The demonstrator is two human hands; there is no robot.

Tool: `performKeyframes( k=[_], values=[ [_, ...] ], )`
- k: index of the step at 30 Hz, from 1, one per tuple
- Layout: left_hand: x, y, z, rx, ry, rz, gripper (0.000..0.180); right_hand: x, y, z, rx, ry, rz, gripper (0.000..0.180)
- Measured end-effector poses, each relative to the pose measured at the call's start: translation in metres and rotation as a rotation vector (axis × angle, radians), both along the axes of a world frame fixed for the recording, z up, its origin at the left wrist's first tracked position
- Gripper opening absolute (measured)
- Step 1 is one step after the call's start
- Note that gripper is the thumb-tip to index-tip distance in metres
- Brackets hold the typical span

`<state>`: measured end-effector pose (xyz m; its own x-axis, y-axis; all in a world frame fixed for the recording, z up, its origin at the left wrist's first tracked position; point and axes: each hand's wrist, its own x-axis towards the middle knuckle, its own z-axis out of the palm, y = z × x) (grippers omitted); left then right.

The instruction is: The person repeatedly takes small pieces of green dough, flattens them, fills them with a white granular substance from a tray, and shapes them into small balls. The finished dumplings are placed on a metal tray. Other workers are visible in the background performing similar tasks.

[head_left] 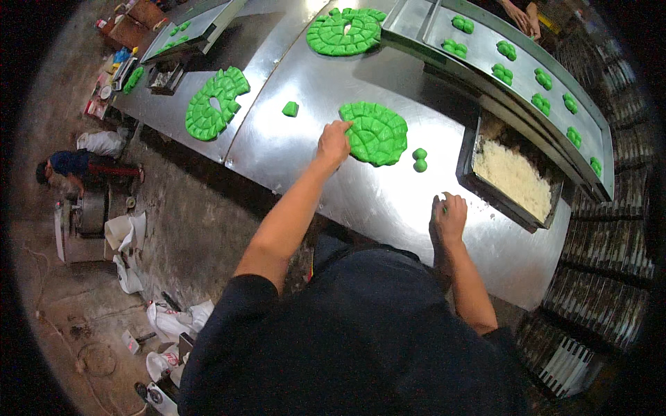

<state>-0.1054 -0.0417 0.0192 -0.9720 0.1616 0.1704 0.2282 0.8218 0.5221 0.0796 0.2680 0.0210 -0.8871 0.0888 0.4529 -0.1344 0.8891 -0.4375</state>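
A flat round slab of green dough [376,135], scored into many pieces, lies on the metal table. My left hand [334,144] is at its left edge, fingers closed on the dough there. To the right, my right hand [451,213] is low over the tabletop with its fingers curled; a bit of green shows beneath them, mostly hidden. Between the slab and my right hand sit two small green dough balls [420,159], touching each other. A loose green dough piece [291,109] rests left of the slab.
A dark tray of whitish, crumbly filling [517,177] stands at right. Beyond it, a long metal tray [479,41] bears clustered green balls. Other scored slabs [347,32] [216,104] lie farther off. Another person's hands [522,17] show at the far edge; a person [83,166] bends at left.
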Motion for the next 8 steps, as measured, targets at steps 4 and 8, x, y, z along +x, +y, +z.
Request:
performKeyframes(
  k=[4,8],
  values=[
    [0.005,0.004,0.011,0.054,-0.142,0.051,0.038,0.039,-0.026,-0.026,-0.042,-0.024,0.074,0.030],
    [0.003,-0.009,0.009,-0.039,-0.293,0.044,0.039,-0.021,-0.047,-0.029,-0.045,-0.125,0.151,0.033]
  ],
)
